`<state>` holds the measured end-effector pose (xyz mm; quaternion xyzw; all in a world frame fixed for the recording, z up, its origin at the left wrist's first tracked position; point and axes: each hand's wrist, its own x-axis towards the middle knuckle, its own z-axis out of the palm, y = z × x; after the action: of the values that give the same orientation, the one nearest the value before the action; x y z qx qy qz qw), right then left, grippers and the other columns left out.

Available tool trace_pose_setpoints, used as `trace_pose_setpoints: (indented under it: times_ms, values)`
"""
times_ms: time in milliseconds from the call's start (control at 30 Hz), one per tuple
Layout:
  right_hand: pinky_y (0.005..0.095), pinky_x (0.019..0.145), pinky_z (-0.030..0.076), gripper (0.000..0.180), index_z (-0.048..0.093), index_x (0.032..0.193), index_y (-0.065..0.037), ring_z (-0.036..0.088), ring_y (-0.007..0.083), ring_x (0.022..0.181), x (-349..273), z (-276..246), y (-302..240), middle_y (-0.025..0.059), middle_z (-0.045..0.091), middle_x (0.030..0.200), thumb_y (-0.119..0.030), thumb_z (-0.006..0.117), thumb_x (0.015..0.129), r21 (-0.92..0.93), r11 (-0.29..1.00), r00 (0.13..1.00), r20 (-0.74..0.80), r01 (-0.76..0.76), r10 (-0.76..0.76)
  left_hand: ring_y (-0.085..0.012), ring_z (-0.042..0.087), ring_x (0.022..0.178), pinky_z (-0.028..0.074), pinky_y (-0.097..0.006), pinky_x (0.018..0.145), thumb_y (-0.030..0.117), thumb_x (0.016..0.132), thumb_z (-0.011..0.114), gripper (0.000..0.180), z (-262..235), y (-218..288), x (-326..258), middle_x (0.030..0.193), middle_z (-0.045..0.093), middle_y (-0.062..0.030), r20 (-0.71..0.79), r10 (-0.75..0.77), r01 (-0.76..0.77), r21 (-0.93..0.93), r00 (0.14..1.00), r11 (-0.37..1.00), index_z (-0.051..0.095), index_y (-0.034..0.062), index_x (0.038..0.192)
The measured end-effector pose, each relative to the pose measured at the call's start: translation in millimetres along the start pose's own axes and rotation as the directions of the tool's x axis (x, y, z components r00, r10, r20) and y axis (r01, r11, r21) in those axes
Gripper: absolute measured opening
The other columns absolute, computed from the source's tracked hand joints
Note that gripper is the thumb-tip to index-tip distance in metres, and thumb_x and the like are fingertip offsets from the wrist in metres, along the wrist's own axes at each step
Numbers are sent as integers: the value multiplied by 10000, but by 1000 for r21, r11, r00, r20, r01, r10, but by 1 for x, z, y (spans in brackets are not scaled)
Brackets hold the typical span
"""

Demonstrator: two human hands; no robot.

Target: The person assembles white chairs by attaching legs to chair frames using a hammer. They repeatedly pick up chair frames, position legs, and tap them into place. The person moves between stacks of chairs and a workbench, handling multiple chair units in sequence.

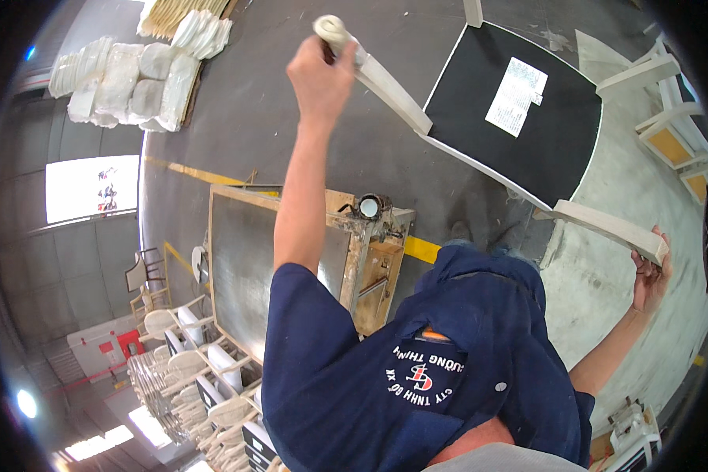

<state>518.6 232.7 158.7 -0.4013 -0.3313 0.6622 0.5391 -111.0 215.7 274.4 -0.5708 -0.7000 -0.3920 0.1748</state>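
Note:
A chair's black underside (468, 102) faces up, edged in white, with a white printed label (518, 96) on it. Pale wooden legs jut from its corners. My left hand (322, 82) is raised at the far end of one leg (393, 94). Its fingers close round a cream, roll-like piece (331, 30) beside the leg tip; whether this is separate from the leg I cannot tell. At the right, my right hand (651, 275) grips the end of the near leg (606, 226), fingers curled round the tip. The chair's lower parts are hidden.
A metal-topped workbench (252, 259) with a can (369, 208) on its corner stands left of me. Wrapped pale stacks (134, 86) lie far left. Several chairs and frames (204, 377) crowd the lower left. More chair frames (680, 141) stand right, past a pale floor covering (606, 315).

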Motion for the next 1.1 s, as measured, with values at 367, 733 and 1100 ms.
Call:
trace_pose_setpoints:
  times_ms: [367, 733, 1100]
  values:
    - [319, 646, 595, 540, 517, 1272, 27, 610, 242, 1055, 4, 6, 21, 171, 492, 1330, -418, 489, 966, 81, 996, 976, 210, 34, -50, -146, 616, 625, 486, -297, 621, 208, 735, 791, 283, 18, 34, 59, 705, 680, -87, -154, -208, 197, -86, 966, 977, 663, -33, 811]
    - [333, 931, 405, 363, 553, 1090, -17, 533, 200, 1020, -17, 97, 4, 117, 573, 1110, -88, 713, 772, -643, 764, 968, -158, 48, -194, -336, 672, 799, 504, -423, 717, 244, 801, 711, 260, 284, 46, 253, 805, 681, -189, -89, -76, 69, -78, 993, 995, 667, 0, 879]
    - [346, 965, 365, 310, 545, 1044, -37, 499, 194, 1048, -20, 112, 6, 107, 565, 1072, 42, 582, 747, -632, 775, 937, -285, -24, -203, -326, 685, 751, 524, -406, 711, 303, 713, 788, 336, 356, -10, 295, 815, 704, -172, -43, 119, -118, 29, 992, 993, 704, 2, 838]
